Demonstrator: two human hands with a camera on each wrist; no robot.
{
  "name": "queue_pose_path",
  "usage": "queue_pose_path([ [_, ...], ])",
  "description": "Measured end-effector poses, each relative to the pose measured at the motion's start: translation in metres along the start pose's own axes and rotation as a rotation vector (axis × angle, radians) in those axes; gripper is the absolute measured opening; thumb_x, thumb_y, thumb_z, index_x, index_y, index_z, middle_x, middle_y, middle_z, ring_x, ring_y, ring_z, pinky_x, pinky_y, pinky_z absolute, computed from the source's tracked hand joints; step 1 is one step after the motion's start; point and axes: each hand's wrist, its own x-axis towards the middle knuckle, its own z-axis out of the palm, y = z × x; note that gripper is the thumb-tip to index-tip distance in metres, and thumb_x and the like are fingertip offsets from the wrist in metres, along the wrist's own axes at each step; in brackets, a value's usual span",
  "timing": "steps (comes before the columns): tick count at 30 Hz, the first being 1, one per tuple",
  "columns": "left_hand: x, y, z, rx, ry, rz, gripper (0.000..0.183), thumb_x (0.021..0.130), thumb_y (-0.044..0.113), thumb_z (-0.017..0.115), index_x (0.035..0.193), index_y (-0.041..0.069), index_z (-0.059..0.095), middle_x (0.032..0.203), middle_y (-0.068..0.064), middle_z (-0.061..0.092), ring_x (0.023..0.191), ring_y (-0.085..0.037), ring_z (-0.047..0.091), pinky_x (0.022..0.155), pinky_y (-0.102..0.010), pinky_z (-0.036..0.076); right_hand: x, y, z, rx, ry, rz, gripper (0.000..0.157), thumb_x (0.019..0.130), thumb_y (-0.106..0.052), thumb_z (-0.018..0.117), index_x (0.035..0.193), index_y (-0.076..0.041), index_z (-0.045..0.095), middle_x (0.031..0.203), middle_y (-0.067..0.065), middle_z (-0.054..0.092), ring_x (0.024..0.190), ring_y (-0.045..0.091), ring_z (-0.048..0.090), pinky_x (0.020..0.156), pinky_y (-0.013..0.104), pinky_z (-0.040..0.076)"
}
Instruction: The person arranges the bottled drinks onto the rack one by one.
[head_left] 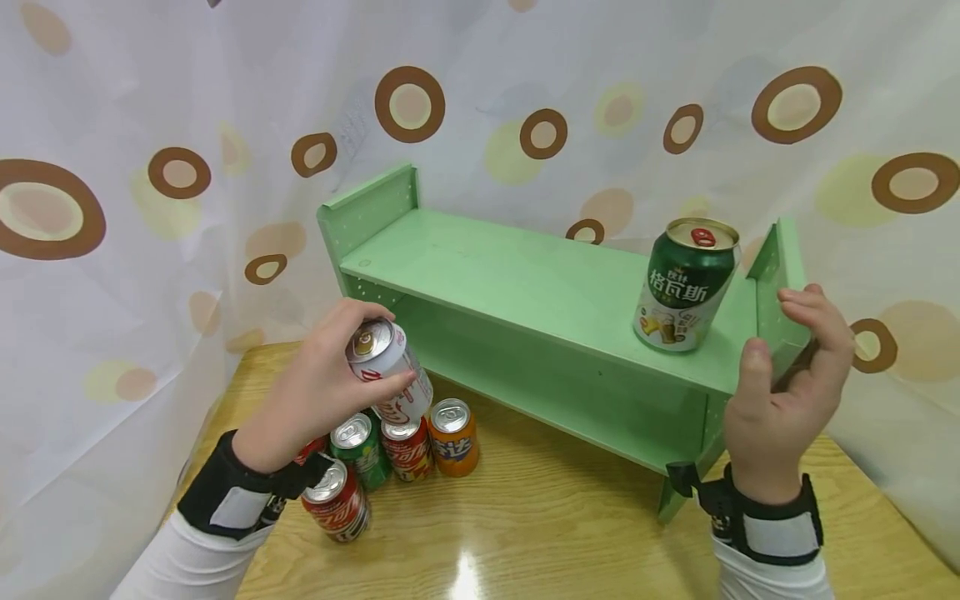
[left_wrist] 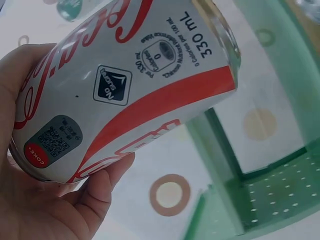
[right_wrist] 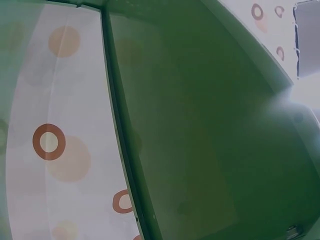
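Note:
My left hand [head_left: 330, 379] grips a white Coca-Cola can [head_left: 396, 375] with red lettering, tilted, its top toward the fingertips in the head view. Close up in the left wrist view, the same can [left_wrist: 125, 90] shows a "no sugar" mark and "330 mL". The held can is in front of the left end of a green two-tier shelf [head_left: 487, 267]. At the shelf's right end, my right hand [head_left: 791, 383] has its thumb and fingers apart, holding nothing. Whether it touches the end panel, I cannot tell. The right wrist view shows green shelf panels [right_wrist: 185, 125] but no hand.
A green-and-white can [head_left: 684, 287] stands on the upper tier, near the right end. Below my left hand, several cans stand on the wooden table [head_left: 540, 517], among them a red can [head_left: 337, 504], a green can [head_left: 363, 454] and an orange can [head_left: 453, 442]. Patterned sheeting [head_left: 480, 100] hangs behind.

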Motion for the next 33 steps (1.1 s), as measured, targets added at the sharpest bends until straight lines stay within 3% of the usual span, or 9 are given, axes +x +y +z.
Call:
queue_pose_path([
  [6, 0.018, 0.014, -0.015, 0.024, 0.011, 0.040, 0.057, 0.077, 0.016, 0.091, 0.123, 0.004, 0.059, 0.115, -0.008, 0.060, 0.097, -0.019, 0.061, 0.074, -0.032, 0.058, 0.000, 0.000, -0.001, -0.004, -0.002, 0.003, 0.025, 0.084, 0.000, 0.052, 0.105, 0.012, 0.057, 0.117, 0.013, 0.063, 0.123, 0.029, 0.054, 0.127, 0.047, 0.024],
  [12, 0.039, 0.022, -0.024, 0.034, -0.034, 0.036, 0.058, 0.079, 0.021, 0.091, 0.126, 0.005, 0.061, 0.118, -0.006, 0.061, 0.099, -0.018, 0.061, 0.076, -0.034, 0.057, -0.001, 0.001, 0.000, -0.004, 0.004, -0.003, 0.025, 0.083, 0.000, 0.053, 0.104, 0.012, 0.057, 0.116, 0.013, 0.064, 0.122, 0.028, 0.055, 0.126, 0.047, 0.025],
  [19, 0.061, 0.026, -0.026, 0.018, -0.072, 0.064, 0.059, 0.080, 0.020, 0.090, 0.128, 0.004, 0.060, 0.114, -0.008, 0.061, 0.097, -0.020, 0.062, 0.077, -0.036, 0.058, 0.000, 0.001, -0.001, -0.014, 0.004, -0.010, 0.024, 0.084, -0.001, 0.054, 0.104, 0.012, 0.058, 0.116, 0.013, 0.064, 0.122, 0.028, 0.055, 0.126, 0.047, 0.026],
  [33, 0.094, 0.030, -0.017, -0.038, -0.030, 0.087, 0.064, 0.083, 0.021, 0.087, 0.138, 0.004, 0.058, 0.127, -0.011, 0.061, 0.104, -0.021, 0.062, 0.084, -0.037, 0.058, -0.001, 0.001, -0.001, -0.005, 0.003, -0.009, 0.024, 0.084, 0.000, 0.053, 0.104, 0.013, 0.058, 0.116, 0.013, 0.065, 0.122, 0.028, 0.056, 0.126, 0.047, 0.026],
])
